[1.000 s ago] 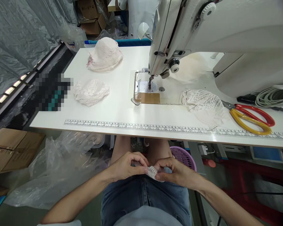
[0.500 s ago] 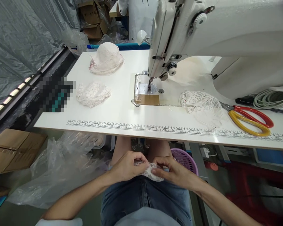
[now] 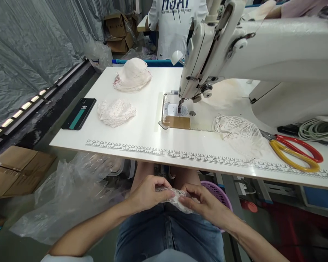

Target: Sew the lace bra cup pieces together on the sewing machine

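Over my lap, a small piece of white lace fabric [image 3: 178, 200] is stretched between my two hands. My left hand [image 3: 153, 193] pinches its left end between thumb and fingers. The right end is gripped by my right hand [image 3: 202, 202], thumb on top. Above them on the white table stands a sewing machine [image 3: 192, 69], its needle over the metal plate. Another lace piece [image 3: 237, 134] lies right of the needle, against scissors [image 3: 296, 151] with one red and one yellow handle. On the left lie a crumpled lace piece [image 3: 116, 112] and a stack of pale moulded cups [image 3: 133, 75].
A phone [image 3: 79, 114] lies at the table's left edge, and a printed ruler [image 3: 180, 154] runs along the front. Below are a purple basket [image 3: 217, 194], clear plastic bags [image 3: 73, 203] and a cardboard box [image 3: 18, 171]. A person in a white shirt [image 3: 172, 29] sits beyond.
The view has tilted up slightly, so the table appears lower and further right. Both hands keep hold of the lace; the right hand has shifted slightly on it.
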Available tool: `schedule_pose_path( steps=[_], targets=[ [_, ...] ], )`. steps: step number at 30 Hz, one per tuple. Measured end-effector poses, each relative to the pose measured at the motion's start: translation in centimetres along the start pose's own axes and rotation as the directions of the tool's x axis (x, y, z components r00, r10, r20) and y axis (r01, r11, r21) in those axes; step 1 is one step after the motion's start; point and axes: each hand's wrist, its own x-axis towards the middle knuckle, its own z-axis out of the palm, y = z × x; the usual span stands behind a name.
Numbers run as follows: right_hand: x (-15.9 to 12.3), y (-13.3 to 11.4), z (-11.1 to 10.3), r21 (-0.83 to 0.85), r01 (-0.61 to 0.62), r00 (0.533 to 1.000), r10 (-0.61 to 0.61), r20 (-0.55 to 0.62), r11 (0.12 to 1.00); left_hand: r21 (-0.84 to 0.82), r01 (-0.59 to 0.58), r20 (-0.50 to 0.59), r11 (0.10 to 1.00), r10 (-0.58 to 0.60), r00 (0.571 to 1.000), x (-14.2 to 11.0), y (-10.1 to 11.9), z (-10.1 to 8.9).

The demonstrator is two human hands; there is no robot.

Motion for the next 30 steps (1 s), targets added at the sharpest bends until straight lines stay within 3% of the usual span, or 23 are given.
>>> schedule_pose_path(
  steps=[3,6,8,11,13,16,18,21,23,26,28,30],
  targets=[
    [0.6,-2.2,-0.2,0.026,0.106,0.993,-0.104,-0.062,0.994,0.103,-0.036,-0.012,0.994,0.038,0.999,0.1,3.6,-2.2],
    [2.2,-4.8,-1.3,-0.028,0.221,0.966,-0.223,-0.129,0.975,0.302,-0.141,0.018,0.943,0.142,0.990,1.6,8.5,-5.3],
    [3.8,-6.4,-2.8,-0.137,0.262,0.942,-0.284,-0.179,0.955,0.411,-0.200,0.071,0.890,0.188,0.980,4.0,11.4,-7.3],
    [6.3,-7.5,-6.0,-0.396,0.247,0.918,-0.344,-0.196,0.884,0.533,-0.198,0.138,0.823,0.146,0.980,9.1,14.0,-9.6],
    [7.5,-7.5,-8.4,-0.606,0.216,0.878,-0.424,-0.223,0.766,0.604,-0.150,0.124,0.783,0.094,0.988,12.5,14.5,-10.4],
    [8.2,-6.9,-11.2,-0.836,0.201,0.736,-0.642,-0.216,0.511,0.642,-0.113,0.114,0.759,0.051,0.992,15.9,14.5,-10.6],
    [8.3,-6.7,-12.4,-0.905,0.256,0.664,-0.742,-0.090,0.340,0.659,-0.102,0.116,0.745,0.033,0.993,16.9,14.5,-10.4],
    [8.8,-6.9,-13.3,-0.938,0.337,0.600,-0.787,0.145,0.084,0.676,-0.112,0.143,0.728,0.019,0.990,17.5,15.0,-10.1],
    [9.4,-6.9,-13.6,-0.940,0.341,0.573,-0.786,0.235,-0.032,0.684,-0.125,0.169,0.719,0.011,0.986,18.0,15.3,-10.1],
    [10.0,-6.3,-13.7,-0.951,0.302,0.592,-0.768,0.245,-0.071,0.718,-0.194,0.212,0.669,0.056,0.976,19.3,15.1,-10.7],
    [10.1,-6.1,-13.6,-0.957,0.284,0.610,-0.761,0.223,-0.053,0.777,-0.290,0.185,0.559,0.238,0.954,20.5,14.6,-11.3],
    [10.0,-6.0,-13.5,-0.959,0.281,0.619,-0.758,0.204,-0.028,0.832,-0.348,0.108,0.432,0.490,0.865,21.3,14.0,-12.0]
  ],
)
